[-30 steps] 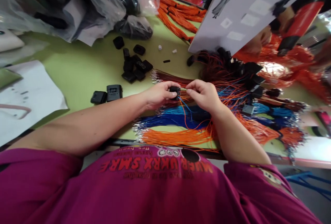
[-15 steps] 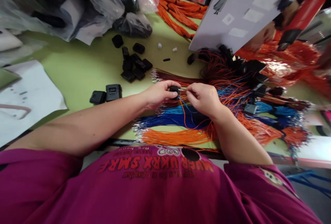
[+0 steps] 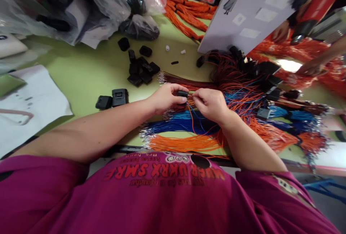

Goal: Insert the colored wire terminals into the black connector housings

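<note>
My left hand [image 3: 165, 98] is closed on a small black connector housing [image 3: 183, 93], held just above the wire bundles. My right hand [image 3: 210, 102] pinches a thin wire at the housing's right side, thumb and forefinger pressed together. Blue and orange wires [image 3: 195, 117] hang from the housing down toward me. Under both hands lie bundles of brown wires [image 3: 178, 80], blue wires [image 3: 173, 123] and orange wires [image 3: 183, 142] on the green table [image 3: 81, 72].
A pile of black housings [image 3: 140, 70] lies left of the hands, with two larger black parts [image 3: 112, 99] nearer the table edge. Finished harnesses [image 3: 256, 79] heap at the right. Plastic bags [image 3: 108, 3] stand at the back. Another person's hand [image 3: 310, 69] works at far right.
My right hand has moved a little leftward, closer to the housing. The other person's hands at the far right have shifted.
</note>
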Available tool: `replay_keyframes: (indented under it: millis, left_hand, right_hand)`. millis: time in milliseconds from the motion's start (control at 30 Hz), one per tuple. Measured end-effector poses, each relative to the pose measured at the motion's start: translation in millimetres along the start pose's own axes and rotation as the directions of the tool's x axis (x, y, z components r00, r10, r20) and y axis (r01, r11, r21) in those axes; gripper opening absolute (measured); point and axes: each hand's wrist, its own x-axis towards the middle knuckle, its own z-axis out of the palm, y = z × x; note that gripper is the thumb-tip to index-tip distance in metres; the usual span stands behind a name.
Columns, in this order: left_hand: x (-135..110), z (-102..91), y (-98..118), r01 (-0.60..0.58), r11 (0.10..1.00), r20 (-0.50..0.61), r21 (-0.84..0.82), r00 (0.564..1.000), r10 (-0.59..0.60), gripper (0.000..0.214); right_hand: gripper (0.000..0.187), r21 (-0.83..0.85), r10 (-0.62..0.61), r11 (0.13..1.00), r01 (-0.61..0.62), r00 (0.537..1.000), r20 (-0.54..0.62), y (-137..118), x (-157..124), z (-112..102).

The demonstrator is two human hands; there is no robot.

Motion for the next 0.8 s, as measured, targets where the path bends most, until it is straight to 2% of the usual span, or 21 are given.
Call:
replay_keyframes:
  millis: [200,300,433,633,800]
  left_hand:
    - [-0.3,-0.5,-0.9,-0.004,0.999,0.007,0.045,1.000,0.004,0.029]
    - [0.5,-1.3,-0.9,-0.027,0.996,0.006,0.081,1.000,0.027,0.030]
    - [2.1,-2.2,-2.7,-0.061,0.991,-0.015,0.115,0.998,0.063,0.030]
    - [2.0,-0.2,-7.4,0.013,1.000,0.021,0.018,1.000,-0.014,0.029]
    - [1.3,3.2,-5.1,0.017,1.000,0.004,-0.015,1.000,-0.017,0.026]
  right_hand:
    - [0.027,0.004,0.012,1.000,-0.012,1.000,0.023,-4.2,1.3,2.6]
    - [0.025,0.103,0.026,0.994,-0.022,0.999,-0.035,-4.7,1.1,2.5]
    - [0.019,0.242,0.115,0.965,-0.097,0.991,-0.063,-4.8,1.5,1.2]
    - [0.023,0.151,0.065,0.987,-0.057,0.997,-0.046,-5.9,2.7,7.7]
    - [0.022,0.108,0.061,0.993,-0.057,0.997,-0.036,-5.6,2.6,14.6]
